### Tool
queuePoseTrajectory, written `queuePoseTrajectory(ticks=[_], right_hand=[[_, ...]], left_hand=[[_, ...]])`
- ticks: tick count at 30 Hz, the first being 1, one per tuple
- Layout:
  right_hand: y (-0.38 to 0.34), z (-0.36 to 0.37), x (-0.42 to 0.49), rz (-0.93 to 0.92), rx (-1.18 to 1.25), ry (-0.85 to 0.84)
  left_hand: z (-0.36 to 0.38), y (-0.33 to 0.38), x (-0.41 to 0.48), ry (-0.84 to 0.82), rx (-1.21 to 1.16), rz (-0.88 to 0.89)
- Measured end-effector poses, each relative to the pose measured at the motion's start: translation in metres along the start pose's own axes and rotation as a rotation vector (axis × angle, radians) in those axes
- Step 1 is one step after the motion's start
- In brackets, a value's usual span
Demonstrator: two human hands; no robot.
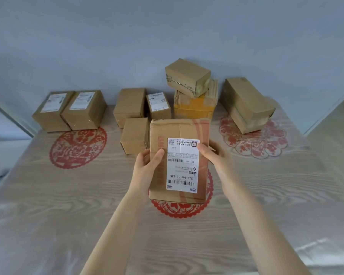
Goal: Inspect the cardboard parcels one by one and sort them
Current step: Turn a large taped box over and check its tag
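Observation:
I hold a flat cardboard parcel (187, 130) above the table's middle, its white shipping label facing me upside down. My left hand (147, 167) grips its left edge, thumb on the front face. My right hand (214, 155) grips the right edge, thumb by the label's top corner. Two labelled parcels (68, 110) stand side by side at the back left. Three small parcels (135, 116) cluster behind the held one. A stack of parcels (193, 90) with a yellow-taped one below rises at the back centre. A long parcel (246, 104) lies at the back right.
The wood-grain table (68, 205) under clear plastic carries red paper-cut decorations (77, 147). A grey wall closes the back. The table's left and right edges drop off beside pale frames.

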State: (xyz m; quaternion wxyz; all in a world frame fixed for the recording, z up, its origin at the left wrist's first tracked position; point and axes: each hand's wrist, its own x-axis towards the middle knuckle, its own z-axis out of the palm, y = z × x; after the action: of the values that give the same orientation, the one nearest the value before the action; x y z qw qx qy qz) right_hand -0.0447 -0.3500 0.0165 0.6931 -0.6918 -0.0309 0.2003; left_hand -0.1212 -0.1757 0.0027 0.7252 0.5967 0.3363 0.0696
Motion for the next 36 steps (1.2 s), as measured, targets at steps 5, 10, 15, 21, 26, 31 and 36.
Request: queuePoseTrajectory(ticks=[5,10,15,21,26,31,36], right_hand=[[-0.027,-0.005,-0.018,0.086,0.083,-0.039],[-0.038,-0.018,-0.033,0.151,0.189,0.001],[-0.045,-0.023,-0.04,0.263,0.324,0.061],[-0.049,-0.026,-0.037,0.286,0.24,0.068],[-0.049,-0.03,-0.049,0.319,0.196,-0.024],[-0.041,-0.046,-0.057,0.336,0.347,-0.181],[-0.034,-0.083,-0.047,0.26,0.466,-0.199]], left_hand=[[0.014,0.035,-0.024,0.05,0.079,-0.038],[0.02,0.066,-0.047,-0.096,0.105,-0.048],[0.015,0.076,-0.062,-0.309,0.247,0.064],[-0.007,0.067,-0.063,-0.495,0.229,0.009],[-0.013,0.072,-0.054,-0.432,0.151,-0.013],[-0.005,0.096,-0.039,-0.52,0.338,-0.05],[0.03,0.105,-0.033,-0.548,0.359,-0.056]])
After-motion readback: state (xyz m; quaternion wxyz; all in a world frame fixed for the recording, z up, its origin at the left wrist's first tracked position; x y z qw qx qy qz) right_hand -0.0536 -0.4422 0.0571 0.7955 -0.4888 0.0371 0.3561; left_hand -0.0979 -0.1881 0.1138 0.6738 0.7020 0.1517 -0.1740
